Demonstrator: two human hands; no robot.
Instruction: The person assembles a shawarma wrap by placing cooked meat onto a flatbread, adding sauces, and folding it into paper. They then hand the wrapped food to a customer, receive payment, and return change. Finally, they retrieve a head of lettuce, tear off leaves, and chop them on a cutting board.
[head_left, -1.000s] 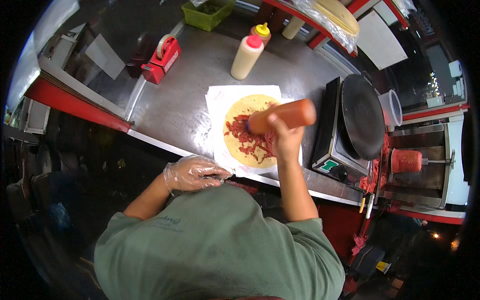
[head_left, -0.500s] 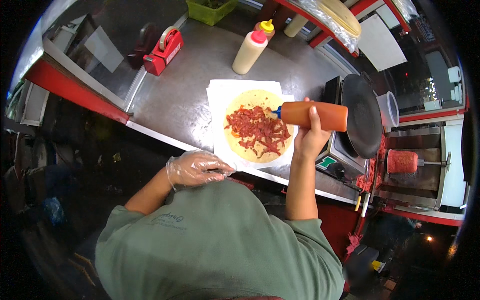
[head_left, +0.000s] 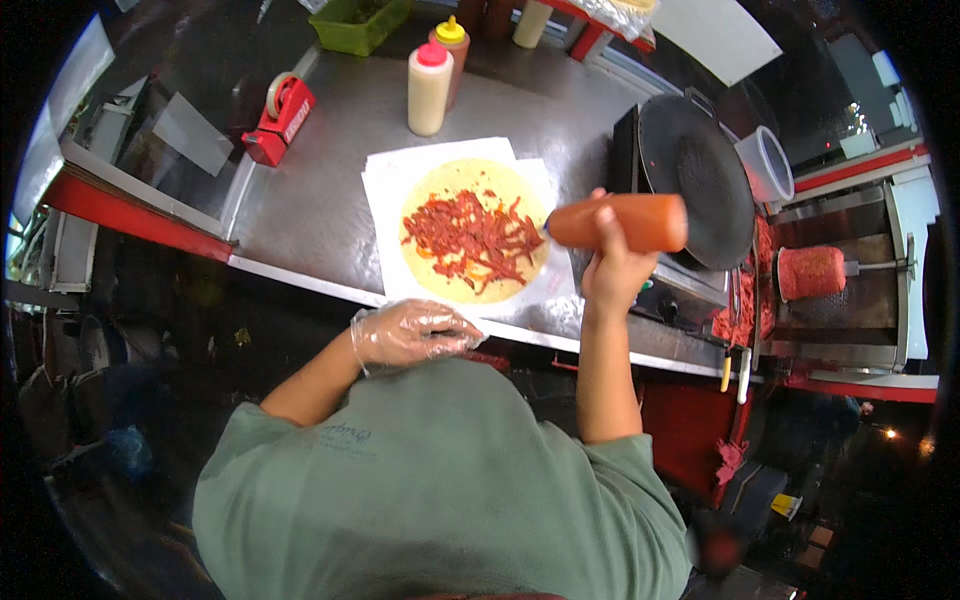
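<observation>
Drawn rightward from over flatbread [head_left: 485, 172], orange bottle [head_left: 645, 222] clamped in right hand [head_left: 617, 272], left hand [head_left: 412, 334] apart, gloved, curled near paper [head_left: 387, 205], any hold unclear

A steel counter [head_left: 330, 200] spans my view, with a red panel [head_left: 680, 430] below its right part. I make out dark window glass [head_left: 830, 85] at upper right and a red ledge [head_left: 140, 215] at left. Floor [head_left: 230, 320] too dark for detail; a small orange light [head_left: 890, 433] glows lower right.
</observation>
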